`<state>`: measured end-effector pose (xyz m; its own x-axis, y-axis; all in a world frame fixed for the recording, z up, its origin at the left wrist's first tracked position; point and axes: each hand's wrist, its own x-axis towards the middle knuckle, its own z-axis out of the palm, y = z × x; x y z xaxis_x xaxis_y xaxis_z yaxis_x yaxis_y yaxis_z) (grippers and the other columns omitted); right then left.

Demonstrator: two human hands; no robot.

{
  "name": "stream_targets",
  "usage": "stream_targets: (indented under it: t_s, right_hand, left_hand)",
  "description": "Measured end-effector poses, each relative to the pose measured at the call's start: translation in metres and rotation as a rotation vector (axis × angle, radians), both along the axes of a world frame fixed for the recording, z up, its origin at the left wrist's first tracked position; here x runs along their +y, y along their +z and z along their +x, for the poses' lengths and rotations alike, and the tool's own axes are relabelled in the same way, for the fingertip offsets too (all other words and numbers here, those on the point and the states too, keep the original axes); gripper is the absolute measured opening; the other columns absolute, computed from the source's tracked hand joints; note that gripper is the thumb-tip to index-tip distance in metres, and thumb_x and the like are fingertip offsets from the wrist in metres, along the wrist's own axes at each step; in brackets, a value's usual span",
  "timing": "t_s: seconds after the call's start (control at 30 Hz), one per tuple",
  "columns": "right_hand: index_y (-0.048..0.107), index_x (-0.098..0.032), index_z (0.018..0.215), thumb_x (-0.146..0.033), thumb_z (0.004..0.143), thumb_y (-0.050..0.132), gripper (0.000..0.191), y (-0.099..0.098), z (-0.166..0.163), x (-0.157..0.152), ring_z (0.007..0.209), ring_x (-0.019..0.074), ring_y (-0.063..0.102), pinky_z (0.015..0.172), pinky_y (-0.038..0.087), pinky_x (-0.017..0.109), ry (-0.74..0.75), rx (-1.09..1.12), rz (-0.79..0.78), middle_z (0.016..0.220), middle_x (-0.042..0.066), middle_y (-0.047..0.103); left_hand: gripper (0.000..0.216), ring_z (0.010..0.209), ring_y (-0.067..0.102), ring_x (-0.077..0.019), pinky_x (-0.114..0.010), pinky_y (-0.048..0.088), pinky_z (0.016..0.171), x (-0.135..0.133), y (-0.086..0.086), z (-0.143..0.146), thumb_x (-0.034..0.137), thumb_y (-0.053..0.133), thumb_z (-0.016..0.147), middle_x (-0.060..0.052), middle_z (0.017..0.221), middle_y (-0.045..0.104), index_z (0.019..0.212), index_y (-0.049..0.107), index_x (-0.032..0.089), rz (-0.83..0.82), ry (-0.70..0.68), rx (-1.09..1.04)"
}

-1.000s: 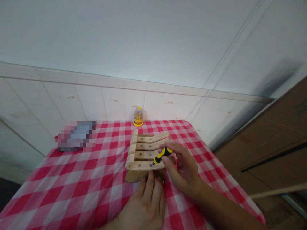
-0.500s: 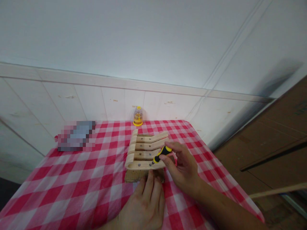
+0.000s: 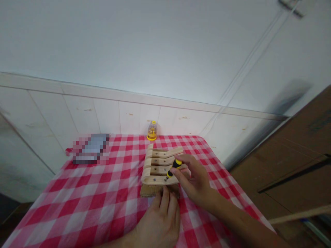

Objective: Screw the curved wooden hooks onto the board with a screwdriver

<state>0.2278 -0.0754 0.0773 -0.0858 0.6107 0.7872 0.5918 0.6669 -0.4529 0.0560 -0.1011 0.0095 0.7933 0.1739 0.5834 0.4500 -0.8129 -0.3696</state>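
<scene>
A pale wooden rack [image 3: 157,165] of curved slats with screws lies on a red-and-white checked tablecloth [image 3: 103,193]. My right hand [image 3: 193,181] pinches a short yellow-and-black screwdriver [image 3: 173,168]. Its tip rests on a screw in the nearest slat. My left hand [image 3: 160,220] lies flat on the cloth with its fingers stretched out. The fingertips press the near edge of the wooden base under the rack.
A small yellow bit holder [image 3: 152,131] stands at the table's far edge against the white wall. A blurred grey object [image 3: 90,148] lies at the far left of the table. Brown wooden panels [image 3: 297,165] stand to the right of the table.
The view has shifted slightly, so the rack and hands sit a little lower and to the right. My right fingers have turned a little on the screwdriver handle. The left hand stays put.
</scene>
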Motion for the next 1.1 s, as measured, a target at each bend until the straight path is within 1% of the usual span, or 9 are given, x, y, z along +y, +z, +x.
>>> stream_targets:
  t_s: [0.13, 0.2, 0.27, 0.43, 0.6, 0.73, 0.9, 1.0, 1.1]
  right_hand:
    - [0.068, -0.026, 0.118, -0.016, 0.092, 0.072, 0.028, 0.023, -0.008, 0.0, 0.086, 0.019, 0.077, 0.077, 0.064, 0.031, -0.012, -0.071, -0.013, 0.101, 0.004, 0.079]
    - [0.069, -0.026, 0.118, -0.018, 0.093, 0.071, 0.026, 0.03, -0.016, 0.003, 0.085, 0.0195, 0.076, 0.076, 0.063, 0.032, -0.045, -0.074, -0.032, 0.099, 0.005, 0.08]
    - [0.071, -0.025, 0.117, -0.02, 0.093, 0.071, 0.025, 0.032, -0.024, 0.006, 0.086, 0.0203, 0.077, 0.078, 0.063, 0.033, -0.071, -0.072, -0.071, 0.099, 0.005, 0.08]
    - [0.075, -0.025, 0.116, -0.02, 0.09, 0.072, 0.026, 0.024, -0.04, 0.019, 0.085, 0.0206, 0.077, 0.081, 0.063, 0.035, -0.087, -0.006, -0.165, 0.1, 0.005, 0.082]
    - [0.075, -0.025, 0.119, -0.02, 0.089, 0.071, 0.031, 0.012, -0.045, 0.028, 0.091, 0.0227, 0.077, 0.086, 0.063, 0.039, -0.122, 0.061, -0.202, 0.105, 0.006, 0.082]
    - [0.075, -0.025, 0.119, -0.02, 0.089, 0.07, 0.031, 0.008, -0.045, 0.029, 0.09, 0.022, 0.077, 0.086, 0.063, 0.038, -0.123, 0.037, -0.2, 0.106, 0.006, 0.082]
    - [0.074, -0.026, 0.119, -0.02, 0.09, 0.07, 0.03, 0.009, -0.042, 0.025, 0.09, 0.0223, 0.077, 0.087, 0.062, 0.038, -0.123, 0.019, -0.164, 0.105, 0.006, 0.082]
    - [0.074, -0.026, 0.119, -0.02, 0.091, 0.069, 0.029, 0.009, -0.042, 0.024, 0.088, 0.0216, 0.077, 0.084, 0.063, 0.036, -0.112, 0.009, -0.162, 0.103, 0.005, 0.082]
    - [0.074, -0.026, 0.12, -0.02, 0.092, 0.068, 0.03, 0.009, -0.042, 0.025, 0.091, 0.0219, 0.078, 0.085, 0.063, 0.036, -0.107, 0.006, -0.163, 0.106, 0.005, 0.082]
  left_hand:
    - [0.034, 0.105, 0.073, -0.0368, -0.05, 0.054, 0.083, -0.001, 0.002, 0.002, 0.027, 0.05, 0.1, -0.019, 0.111, 0.076, 0.11, 0.076, 0.008, -0.008, 0.006, 0.038]
    - [0.033, 0.104, 0.073, -0.0369, -0.049, 0.054, 0.082, -0.001, 0.003, 0.002, 0.025, 0.05, 0.099, -0.019, 0.11, 0.077, 0.11, 0.076, 0.008, -0.002, 0.01, 0.029]
    - [0.033, 0.103, 0.074, -0.0372, -0.05, 0.055, 0.081, -0.001, 0.004, 0.003, 0.025, 0.051, 0.099, -0.019, 0.109, 0.077, 0.11, 0.076, 0.008, -0.005, 0.027, 0.006]
    - [0.034, 0.102, 0.074, -0.0379, -0.052, 0.055, 0.084, -0.001, 0.005, 0.002, 0.028, 0.051, 0.101, -0.021, 0.111, 0.077, 0.109, 0.077, 0.009, -0.019, 0.03, -0.003]
    - [0.036, 0.099, 0.075, -0.0352, -0.052, 0.055, 0.086, 0.0, 0.006, 0.003, 0.032, 0.05, 0.102, -0.02, 0.109, 0.077, 0.107, 0.077, 0.009, -0.02, 0.036, -0.033]
    - [0.036, 0.1, 0.075, -0.036, -0.052, 0.056, 0.087, 0.0, 0.007, 0.003, 0.033, 0.052, 0.101, -0.019, 0.11, 0.077, 0.108, 0.078, 0.01, -0.036, 0.045, -0.027]
    - [0.037, 0.104, 0.074, -0.0381, -0.054, 0.057, 0.088, 0.0, 0.008, 0.003, 0.035, 0.052, 0.101, -0.02, 0.114, 0.076, 0.11, 0.078, 0.01, -0.08, 0.047, -0.016]
    - [0.037, 0.105, 0.073, -0.0391, -0.056, 0.056, 0.09, 0.0, 0.008, 0.002, 0.035, 0.052, 0.101, -0.02, 0.113, 0.076, 0.111, 0.078, 0.01, -0.09, 0.046, -0.007]
    - [0.037, 0.105, 0.072, -0.0393, -0.058, 0.055, 0.091, 0.0, 0.008, 0.002, 0.035, 0.052, 0.101, -0.02, 0.112, 0.076, 0.111, 0.077, 0.01, -0.088, 0.035, -0.002]
